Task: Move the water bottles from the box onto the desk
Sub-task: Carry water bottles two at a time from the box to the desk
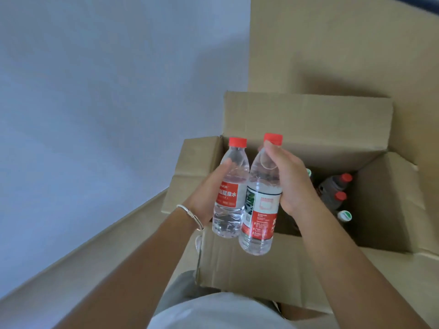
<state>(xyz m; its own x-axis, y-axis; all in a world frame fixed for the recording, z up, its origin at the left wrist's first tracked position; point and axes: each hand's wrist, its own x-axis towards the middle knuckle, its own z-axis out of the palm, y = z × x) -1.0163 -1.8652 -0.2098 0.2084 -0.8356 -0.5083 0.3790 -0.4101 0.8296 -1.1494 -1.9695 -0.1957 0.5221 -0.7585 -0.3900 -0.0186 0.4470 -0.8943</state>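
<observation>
Both hands, left hand (206, 198) and right hand (292, 184), are each gripping a water bottle above the open cardboard box (308, 119) beside a pale blue wall (95, 91).

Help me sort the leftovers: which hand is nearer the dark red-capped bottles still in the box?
Right. The right hand, gripping a water bottle, sits just beside the dark bottles. The left hand, holding another, is farther away across both.
</observation>
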